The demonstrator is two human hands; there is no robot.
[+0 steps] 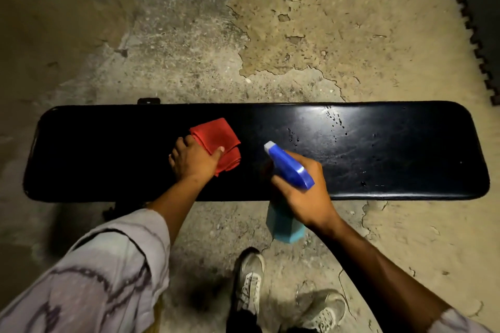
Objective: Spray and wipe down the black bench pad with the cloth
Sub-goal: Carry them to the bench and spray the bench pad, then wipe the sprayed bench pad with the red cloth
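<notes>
left hand [193,161] — presses folded red cloth [216,140] on long black padded bench pad [392,149] | right hand [304,194] — grips blue plastic spray bottle [285,220] | droplets right of nozzle

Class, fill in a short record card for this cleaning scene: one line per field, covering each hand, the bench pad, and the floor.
left hand: left hand grips a folded red cloth on the pad
right hand: right hand holds a blue spray bottle, nozzle aimed toward the pad's right half
bench pad: black bench pad, long and glossy, with droplets on its right half
floor: worn, cracked concrete floor
feet: pale shoes near the pad's front edge
</notes>
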